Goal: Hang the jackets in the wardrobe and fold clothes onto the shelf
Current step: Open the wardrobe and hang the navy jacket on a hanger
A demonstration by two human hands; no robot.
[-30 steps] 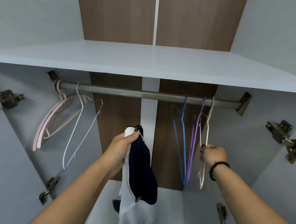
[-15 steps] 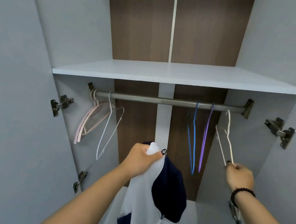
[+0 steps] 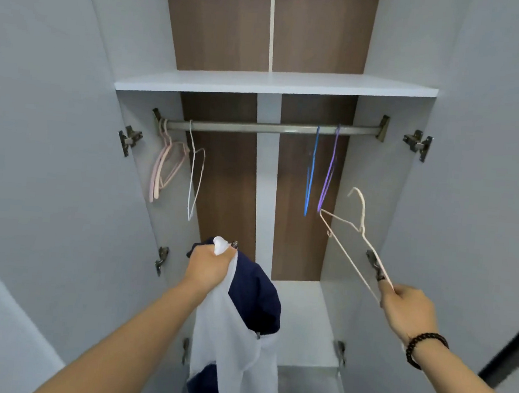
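**Jacket in my left hand, hanger in my right, at the open wardrobe**

My left hand (image 3: 210, 266) is closed around the bunched top of a white and navy jacket (image 3: 240, 321), which hangs down from my fist in front of the wardrobe opening. My right hand (image 3: 407, 308) grips one end of a cream wire hanger (image 3: 351, 237), held tilted in the air, clear of the rail (image 3: 271, 127), with its hook pointing up. A dark bead bracelet (image 3: 424, 347) sits on that wrist. On the rail, pink hangers (image 3: 164, 168) and a white hanger (image 3: 195, 174) hang at the left end; a blue hanger (image 3: 311, 172) and a purple hanger (image 3: 328, 174) hang toward the right. The white shelf (image 3: 275, 85) lies above the rail.
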